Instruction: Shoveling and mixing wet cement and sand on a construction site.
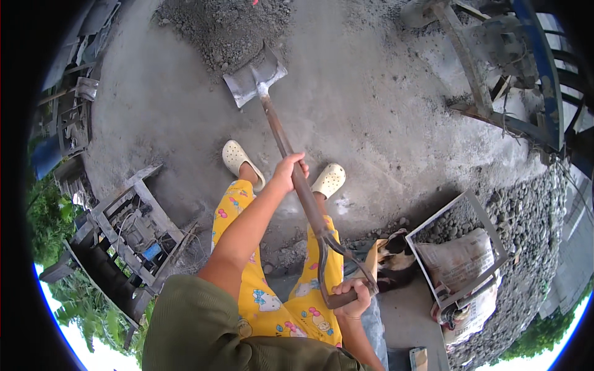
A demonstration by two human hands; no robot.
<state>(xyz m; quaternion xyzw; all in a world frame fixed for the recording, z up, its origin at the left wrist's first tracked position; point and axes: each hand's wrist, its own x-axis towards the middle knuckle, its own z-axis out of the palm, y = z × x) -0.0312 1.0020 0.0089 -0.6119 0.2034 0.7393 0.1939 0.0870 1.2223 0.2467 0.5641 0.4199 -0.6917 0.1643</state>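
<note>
A shovel [281, 133] with a brown shaft slants across the middle of the head view. My left hand [289, 171] is wrapped round its shaft about halfway along. At the lower end my right hand [352, 298] grips the D-shaped handle. The metal blade [255, 77] points away from me and meets the near edge of a heap of grey gravelly sand [226, 31]. Whether the blade's tip is under the sand I cannot tell. Both feet, in cream clogs, stand either side of the shaft.
Grey dusty ground [371, 111] spreads around. At left stands a wooden frame with machinery [139, 229]; at upper right, a metal and timber frame [476, 68]. Near my right are a dark animal [396, 260], filled sacks [458, 260], a rectangular frame [436, 219] and a pebble pile [526, 222].
</note>
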